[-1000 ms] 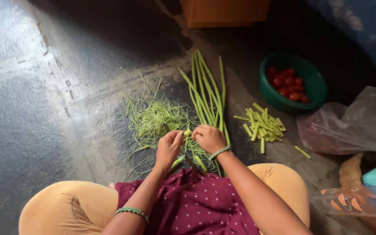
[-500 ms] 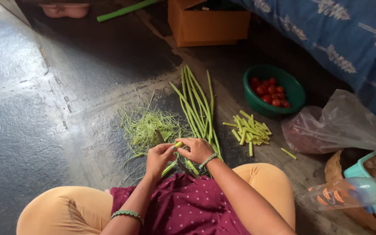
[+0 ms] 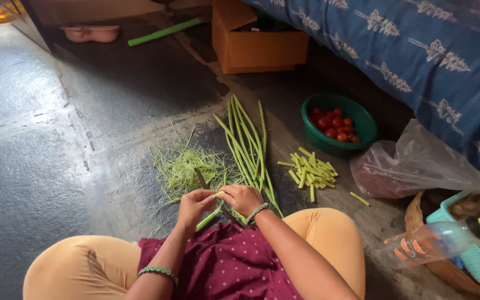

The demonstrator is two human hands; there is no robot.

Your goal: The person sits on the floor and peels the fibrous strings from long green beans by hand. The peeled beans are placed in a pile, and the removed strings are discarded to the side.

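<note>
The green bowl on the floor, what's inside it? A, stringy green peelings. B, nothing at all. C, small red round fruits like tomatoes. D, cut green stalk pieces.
C: the green bowl holds small red round fruits, while the cut stalk pieces lie on the floor beside it and the stringy peelings sit further left.

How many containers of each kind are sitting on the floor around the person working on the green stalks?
Green bowl of red tomatoes: 1
Brown cardboard box: 1
Clear plastic bag: 1
Woven basket at the right edge: 1
Clear plastic bottle with yellow cap: 1
Total: 5
</note>
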